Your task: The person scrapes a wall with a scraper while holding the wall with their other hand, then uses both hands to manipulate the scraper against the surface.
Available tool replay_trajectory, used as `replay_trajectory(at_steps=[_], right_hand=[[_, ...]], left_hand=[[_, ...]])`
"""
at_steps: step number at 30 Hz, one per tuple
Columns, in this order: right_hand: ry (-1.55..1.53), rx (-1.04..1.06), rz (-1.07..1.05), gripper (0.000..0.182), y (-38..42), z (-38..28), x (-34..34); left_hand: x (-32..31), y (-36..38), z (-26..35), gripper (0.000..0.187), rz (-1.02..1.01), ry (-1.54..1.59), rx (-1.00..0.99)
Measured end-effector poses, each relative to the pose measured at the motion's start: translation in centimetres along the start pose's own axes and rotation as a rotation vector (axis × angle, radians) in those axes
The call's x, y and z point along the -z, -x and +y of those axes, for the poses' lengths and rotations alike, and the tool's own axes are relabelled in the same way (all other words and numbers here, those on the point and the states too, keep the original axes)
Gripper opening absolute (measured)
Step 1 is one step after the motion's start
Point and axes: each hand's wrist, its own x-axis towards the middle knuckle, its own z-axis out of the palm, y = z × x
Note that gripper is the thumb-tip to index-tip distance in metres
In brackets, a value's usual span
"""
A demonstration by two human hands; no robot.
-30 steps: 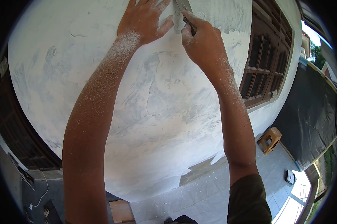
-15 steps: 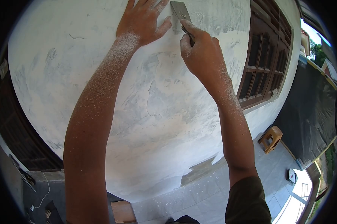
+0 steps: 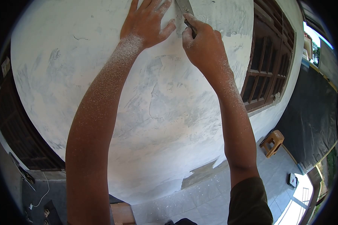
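Note:
My left hand [image 3: 145, 24] lies against the white, patchy wall [image 3: 169, 97] at the top, its fingers spread and dusted with white powder, the tips cut off by the frame edge. Just right of it, my right hand [image 3: 203, 39] grips the dark handle of a scraper [image 3: 185, 7]. The metal blade points up and a little left against the wall, and its far end is out of view. Grey smears and a thin crack mark the wall below both hands.
A brown-framed window [image 3: 266, 60] is on the right, with a brown stool [image 3: 272, 143] below it on the tiled floor [image 3: 202, 198]. Dark sheeting [image 3: 307, 112] hangs at the far right. Dark shutters [image 3: 23, 131] stand at the left, near a white cable [image 3: 46, 193].
The scraper and my right hand have shifted slightly upward in view, with more of the blade cut off. The wall and my left hand appear slightly further right.

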Motion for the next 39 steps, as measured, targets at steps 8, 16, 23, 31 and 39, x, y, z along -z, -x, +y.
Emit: replay_trajectory(at_steps=[8,16,23,31,39], right_hand=[[0.018,0.002,-0.016,0.037,-0.5,-0.1,0.3],[0.022,0.024,-0.028,0.037,-0.1,0.6,0.4],[0.018,-0.001,-0.063,0.038,2.2,0.6,0.4],[-0.011,0.004,-0.036,0.037,1.3,0.3,0.7],[-0.004,0.012,-0.01,0.036,0.0,0.0,0.4]], left_hand=[[-0.3,0.1,0.0,0.075,-0.002,0.003,0.022],[-0.3,-0.1,0.0,0.073,0.026,0.002,0.015],[-0.3,0.0,0.0,0.073,-0.002,0.024,0.028],[-0.2,0.1,0.0,0.074,0.006,0.006,0.013],[-0.2,0.2,-0.1,0.074,-0.001,0.022,0.017]])
